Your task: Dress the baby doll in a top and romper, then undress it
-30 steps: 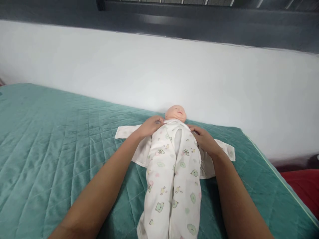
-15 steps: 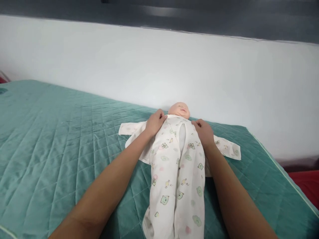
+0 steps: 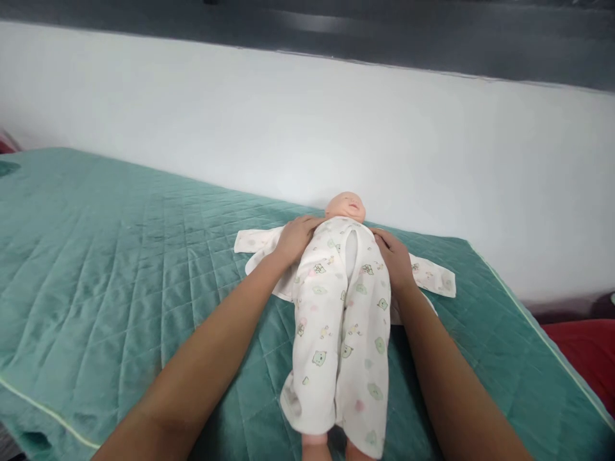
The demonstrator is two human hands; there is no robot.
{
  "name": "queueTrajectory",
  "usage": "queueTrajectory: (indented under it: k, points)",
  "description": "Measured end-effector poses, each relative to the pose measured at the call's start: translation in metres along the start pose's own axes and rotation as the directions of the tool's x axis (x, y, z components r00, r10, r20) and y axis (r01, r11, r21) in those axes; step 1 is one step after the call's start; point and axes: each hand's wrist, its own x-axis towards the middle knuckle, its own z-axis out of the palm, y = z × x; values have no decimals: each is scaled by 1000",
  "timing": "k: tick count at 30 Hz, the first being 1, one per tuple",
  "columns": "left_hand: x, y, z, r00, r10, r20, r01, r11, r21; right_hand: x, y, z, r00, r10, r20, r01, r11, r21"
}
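Note:
A baby doll (image 3: 346, 206) lies on its back, head toward the wall. White baby trousers (image 3: 319, 320) printed with small green and pink animals cover it from the neck down, with an oval slit at the middle. Below the hems, its lower legs (image 3: 316, 446) show. A matching white top lies under the doll, its left sleeve (image 3: 252, 241) and right sleeve (image 3: 435, 276) spread outward. My left hand (image 3: 298, 242) rests along the doll's left-side edge near the shoulder, fingers stretched out. My right hand (image 3: 394, 257) lies against the opposite side, fingers extended, tips partly hidden.
Everything lies on a green quilted bed cover (image 3: 144, 269) with pale piping along its edges. A white wall (image 3: 307, 128) stands directly behind the doll's head, with a dark band above. Something red (image 3: 581, 352) stands beyond the right edge.
Both hands have loosened from pinching the cloth near the top and now lie flatter along the doll's sides. The doll's lower legs have come into view below the trousers.

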Motion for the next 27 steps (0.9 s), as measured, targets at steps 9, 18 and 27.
queueTrajectory:
  k: [9, 18, 27]
  points:
    - [-93, 19, -15, 971, 142, -191, -76, 945, 318, -63, -35, -1, 941, -148, -304, 177, 982, 69]
    - [-263, 111, -8, 982, -31, -185, 7, 992, -129, -67, -76, 10, 982, -187, -21, 185, 980, -77]
    - [-282, 116, 5, 984, 21, -175, -28, 999, -39, -51, -107, 26, 994, -76, 73, 95, 950, -298]
